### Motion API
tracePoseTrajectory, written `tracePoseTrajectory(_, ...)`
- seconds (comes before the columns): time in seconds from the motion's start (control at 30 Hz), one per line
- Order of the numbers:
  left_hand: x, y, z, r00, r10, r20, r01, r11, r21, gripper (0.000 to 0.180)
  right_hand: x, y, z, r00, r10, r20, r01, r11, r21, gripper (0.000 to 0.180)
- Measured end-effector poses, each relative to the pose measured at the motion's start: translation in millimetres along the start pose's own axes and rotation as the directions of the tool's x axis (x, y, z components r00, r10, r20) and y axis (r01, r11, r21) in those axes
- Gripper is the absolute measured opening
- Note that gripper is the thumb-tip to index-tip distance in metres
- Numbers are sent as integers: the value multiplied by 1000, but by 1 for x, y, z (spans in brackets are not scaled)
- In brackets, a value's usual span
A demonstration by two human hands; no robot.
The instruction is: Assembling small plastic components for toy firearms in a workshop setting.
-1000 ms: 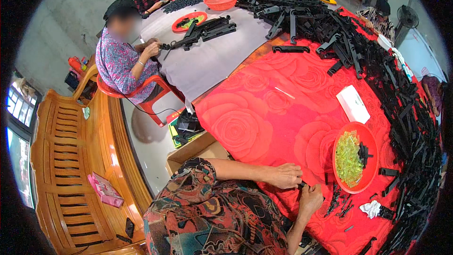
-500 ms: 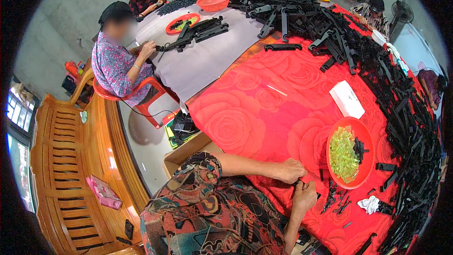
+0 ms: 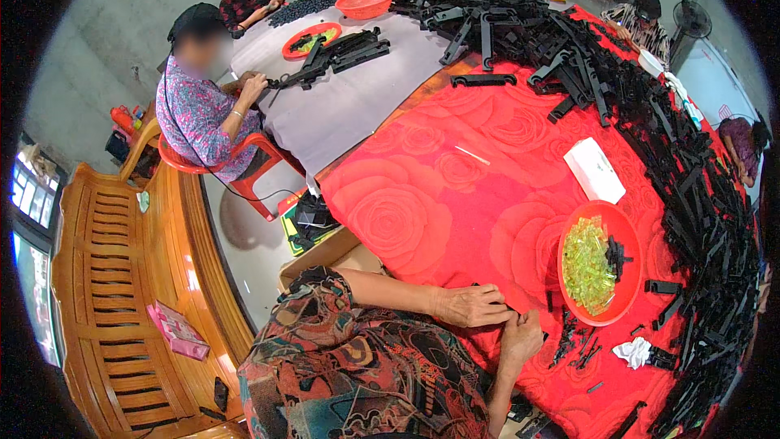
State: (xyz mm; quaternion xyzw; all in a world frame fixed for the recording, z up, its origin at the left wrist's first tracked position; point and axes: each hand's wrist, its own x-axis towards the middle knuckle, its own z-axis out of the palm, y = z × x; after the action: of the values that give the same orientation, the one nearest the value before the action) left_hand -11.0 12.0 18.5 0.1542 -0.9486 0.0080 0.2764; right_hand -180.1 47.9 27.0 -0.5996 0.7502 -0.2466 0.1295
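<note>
Over the red flowered cloth (image 3: 390, 219), my two hands meet near the front edge. My left hand (image 3: 470, 306) has its fingers together and pinches a small black plastic part (image 3: 513, 310), whose shape is mostly hidden. My right hand (image 3: 520, 340) is closed on the same part from the right, thumb and fingers pressed together. A red bowl (image 3: 639, 280) stands to the right of both hands. It holds translucent yellow-green pieces (image 3: 588, 268) and a few black pieces (image 3: 617, 258). Thin black bits (image 3: 575, 345) lie scattered beside my right hand.
A long heap of black plastic strips (image 3: 707, 252) curves along the table's right and far sides. A white box (image 3: 595, 171) and crumpled tissue (image 3: 634, 352) lie near the bowl. At left, a co-worker (image 3: 207, 106) handles black strips by a grey cloth; a wooden bench (image 3: 122, 293) stands behind.
My left hand has turned from a closed fist to flatter, extended fingers and shifted slightly left. My right hand has barely moved. The view has shifted a little.
</note>
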Motion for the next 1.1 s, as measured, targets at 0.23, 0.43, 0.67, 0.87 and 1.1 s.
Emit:
tracePoseTrajectory(0.23,-12,1,8,1000,-9,10,9,998,66,41,-1,-2,-1,1000,-14,5,14,1000,1,28)
tracePoseTrajectory(0.43,-8,2,9,999,-40,-33,40,999,21,40,0,-4,-4,999,4,34,-4,1000,-9,27)
tracePoseTrajectory(0.67,-13,3,21,995,-89,-34,89,996,-10,41,5,-14,-5,998,3,70,0,999,-44,25)
tracePoseTrajectory(0.87,-8,9,21,995,-103,-6,103,995,19,40,6,-7,-5,993,10,117,-1,997,-76,27)
tracePoseTrajectory(1.1,-4,5,22,997,-71,-18,70,998,-3,39,8,1,-7,988,8,154,17,988,-155,28)
